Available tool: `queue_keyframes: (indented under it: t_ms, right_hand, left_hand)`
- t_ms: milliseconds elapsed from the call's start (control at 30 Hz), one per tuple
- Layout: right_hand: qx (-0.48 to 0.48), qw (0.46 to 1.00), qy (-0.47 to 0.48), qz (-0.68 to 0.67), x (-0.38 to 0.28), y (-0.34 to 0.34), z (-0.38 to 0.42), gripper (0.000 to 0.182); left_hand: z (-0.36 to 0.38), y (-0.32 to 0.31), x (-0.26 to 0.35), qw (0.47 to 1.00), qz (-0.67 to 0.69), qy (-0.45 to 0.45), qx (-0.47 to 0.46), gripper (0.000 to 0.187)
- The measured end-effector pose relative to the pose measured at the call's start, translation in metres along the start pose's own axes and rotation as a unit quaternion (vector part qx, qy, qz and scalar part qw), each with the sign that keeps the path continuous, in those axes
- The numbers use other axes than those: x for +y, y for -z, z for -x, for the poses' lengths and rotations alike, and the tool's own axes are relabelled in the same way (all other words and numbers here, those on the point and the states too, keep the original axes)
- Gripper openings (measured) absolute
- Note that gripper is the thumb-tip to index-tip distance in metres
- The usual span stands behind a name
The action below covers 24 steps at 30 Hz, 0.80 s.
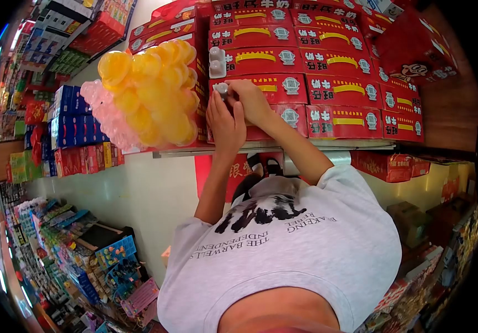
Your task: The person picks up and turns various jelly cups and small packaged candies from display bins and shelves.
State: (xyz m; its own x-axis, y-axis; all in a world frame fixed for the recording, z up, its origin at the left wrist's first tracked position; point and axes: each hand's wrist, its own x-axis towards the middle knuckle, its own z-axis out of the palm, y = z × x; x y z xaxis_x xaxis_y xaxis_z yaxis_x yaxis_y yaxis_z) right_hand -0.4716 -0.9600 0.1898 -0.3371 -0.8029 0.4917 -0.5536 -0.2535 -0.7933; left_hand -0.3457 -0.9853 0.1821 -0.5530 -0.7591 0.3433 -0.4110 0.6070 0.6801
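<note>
Gripped by left hand [226,119] and right hand [252,102]: grey piece [221,89] (small).

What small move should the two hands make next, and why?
Probably steady the small grey piece with the left hand while the right hand adjusts it: both hands meet there, while the pale knobbed piece lies apart.

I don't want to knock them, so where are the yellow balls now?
In the head view, the yellow balls are left of the left hand, with the pink balls along their left edge.
</note>
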Motion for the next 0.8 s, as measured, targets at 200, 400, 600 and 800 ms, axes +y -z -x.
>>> queue_keyframes:
  t_ms: [200, 400, 600, 800]
  right_hand:
    - [0.012, 0.998, -0.04, 0.049, 0.019, -0.016, -0.008, 0.015]
    - [-0.018, 0.996, -0.055, 0.075, 0.023, -0.016, -0.006, 0.02]
    - [-0.016, 0.995, -0.055, 0.077, 0.019, -0.017, -0.011, 0.02]
    - [-0.017, 0.995, -0.049, 0.08, 0.018, -0.016, -0.012, 0.02]
  left_hand:
    - [-0.017, -0.005, -0.011, 0.999, -0.024, 0.025, -0.02, 0.07]
    - [-0.018, -0.002, -0.011, 0.998, -0.006, 0.046, -0.046, 0.072]
    - [-0.02, -0.003, -0.013, 0.998, -0.002, 0.046, -0.042, 0.077]
    - [-0.021, -0.001, -0.011, 0.998, -0.012, 0.042, -0.045, 0.076]
